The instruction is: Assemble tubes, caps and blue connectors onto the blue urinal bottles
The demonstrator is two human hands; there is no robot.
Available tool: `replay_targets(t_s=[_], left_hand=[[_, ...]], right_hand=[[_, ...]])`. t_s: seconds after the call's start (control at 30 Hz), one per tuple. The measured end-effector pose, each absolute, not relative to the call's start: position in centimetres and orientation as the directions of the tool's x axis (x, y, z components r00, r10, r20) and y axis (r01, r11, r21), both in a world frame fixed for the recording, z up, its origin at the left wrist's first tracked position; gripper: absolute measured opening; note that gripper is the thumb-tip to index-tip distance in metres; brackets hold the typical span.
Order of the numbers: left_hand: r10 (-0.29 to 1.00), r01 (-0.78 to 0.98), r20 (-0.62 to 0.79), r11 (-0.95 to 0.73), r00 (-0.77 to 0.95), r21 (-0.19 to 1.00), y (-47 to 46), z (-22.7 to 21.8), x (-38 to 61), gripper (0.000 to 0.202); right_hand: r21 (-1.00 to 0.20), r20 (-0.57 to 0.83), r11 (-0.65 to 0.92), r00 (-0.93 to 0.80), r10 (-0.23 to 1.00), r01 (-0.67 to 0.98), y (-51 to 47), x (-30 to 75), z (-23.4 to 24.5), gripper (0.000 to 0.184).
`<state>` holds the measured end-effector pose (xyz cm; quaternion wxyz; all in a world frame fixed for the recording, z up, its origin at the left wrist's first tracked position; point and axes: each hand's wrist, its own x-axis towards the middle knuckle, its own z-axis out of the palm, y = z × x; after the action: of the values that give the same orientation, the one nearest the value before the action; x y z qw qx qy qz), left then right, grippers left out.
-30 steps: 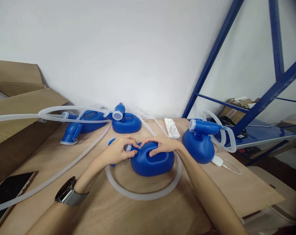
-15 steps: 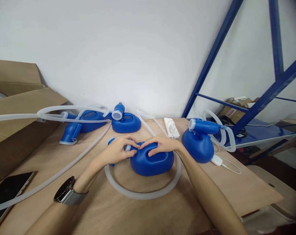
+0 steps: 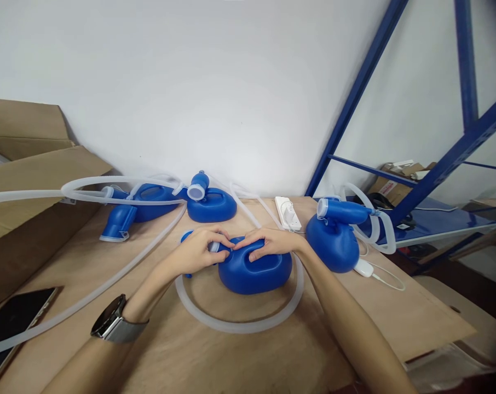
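Your right hand (image 3: 275, 242) holds the blue jug (image 3: 254, 279) by its handle, with the thumb by the hole and the fingers over the top. Your left hand (image 3: 201, 251) bends over the neck end of the jug, thumb and finger close together; I cannot tell if they pinch anything. The jug lies on the tabletop (image 3: 215, 361) in front of you, and a cloudy white hose (image 3: 240, 326) curves around its near side. Another blue jug (image 3: 213, 207) sits behind, near the wall (image 3: 231, 98). A white power strip (image 3: 288, 213) lies behind your right hand.
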<state>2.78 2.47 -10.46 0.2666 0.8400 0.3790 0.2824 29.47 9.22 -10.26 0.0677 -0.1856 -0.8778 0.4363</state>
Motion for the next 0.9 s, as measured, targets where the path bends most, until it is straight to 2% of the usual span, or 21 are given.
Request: replay_targets(t_s=[0.5,0.9], left_hand=[[0.78,0.482,0.475,-0.625,0.408,0.613,2.3,-11.6,3.7,0.011],[0.854,0.622,0.417,-0.515,0.312,0.59,2.1,-11.1,4.5,0.013]], right_hand=[[-0.782,-0.022,0.574,-0.931,0.365,0.243,9.1,29.1,-10.3,0.052],[-0.767,-0.036,0.573,-0.911,0.411,0.289,9.0,29.4,-10.3,0.052]])
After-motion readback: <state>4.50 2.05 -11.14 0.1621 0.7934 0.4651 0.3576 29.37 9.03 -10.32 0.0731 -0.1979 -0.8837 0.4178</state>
